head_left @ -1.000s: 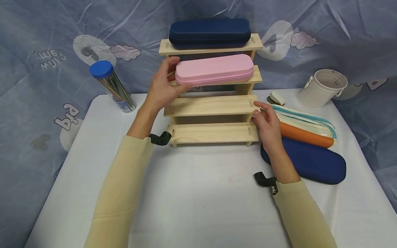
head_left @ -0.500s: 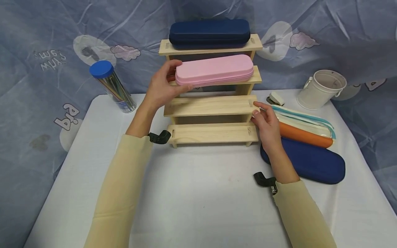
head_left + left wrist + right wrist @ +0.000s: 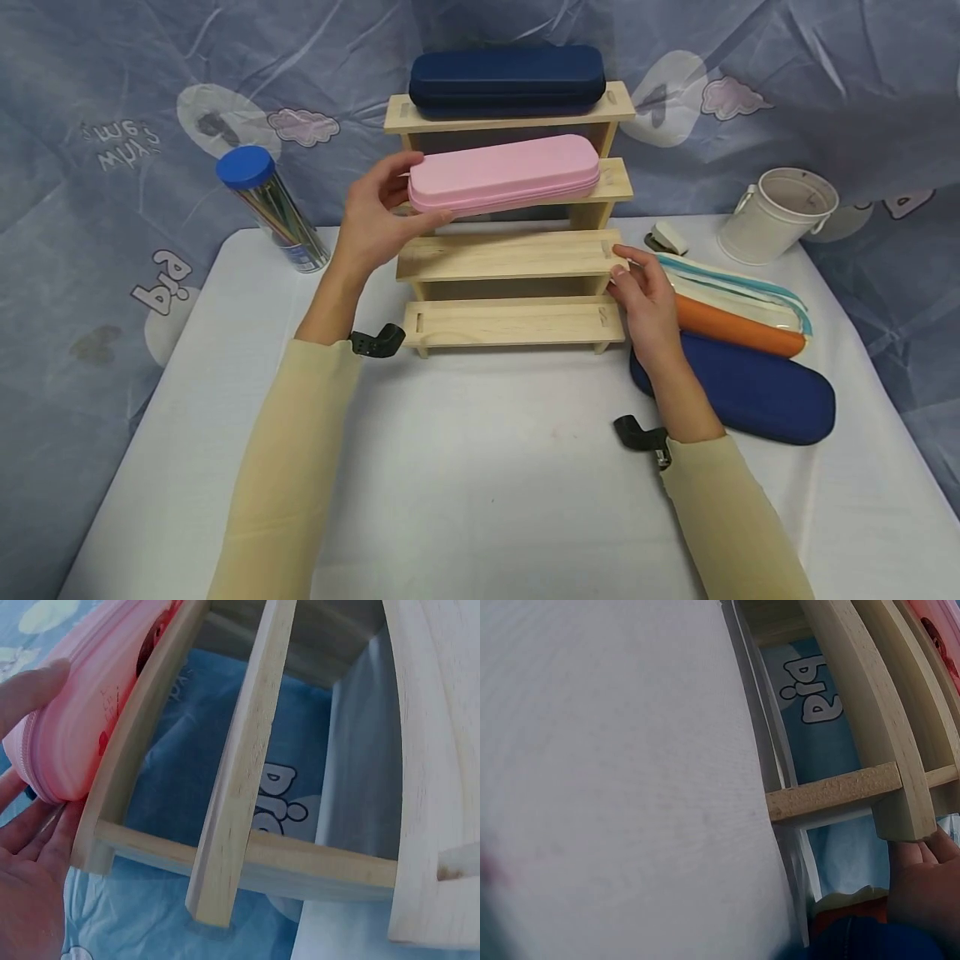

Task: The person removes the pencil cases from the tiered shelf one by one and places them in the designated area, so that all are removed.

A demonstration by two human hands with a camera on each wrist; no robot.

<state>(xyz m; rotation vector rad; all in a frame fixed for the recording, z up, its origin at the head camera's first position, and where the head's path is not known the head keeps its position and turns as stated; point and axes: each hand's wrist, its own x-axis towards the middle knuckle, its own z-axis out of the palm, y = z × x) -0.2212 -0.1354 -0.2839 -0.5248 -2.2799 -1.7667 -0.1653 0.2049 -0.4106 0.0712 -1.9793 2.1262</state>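
At the head view's centre stands a stepped wooden rack [image 3: 510, 254]. My left hand [image 3: 372, 218] pinches the left end of a pink zippered pencil case [image 3: 502, 177], thumb across the front and fingers behind. The case is slightly slanted over the second tier from the top, its right end short of that tier's right end. In the left wrist view, the same pink case [image 3: 75, 742] lies between thumb and fingers beside the rack's wood. My right hand [image 3: 647, 304] holds the right end of the third tier down; its fingers [image 3: 911, 859] show under the wood in the right wrist view.
A dark blue case [image 3: 506, 81] lies on the top tier. Right of the rack are an orange-and-clear pouch [image 3: 738, 321], a navy case [image 3: 765, 392], a small white-topped item [image 3: 670, 238] and a white bucket [image 3: 757, 225]. A blue-lidded jar of sticks [image 3: 281, 217] stands left.
My left hand has shifted left and slightly toward me with the pink pencil case, baring the second tier's right end. My right hand has stayed at the rack's side.
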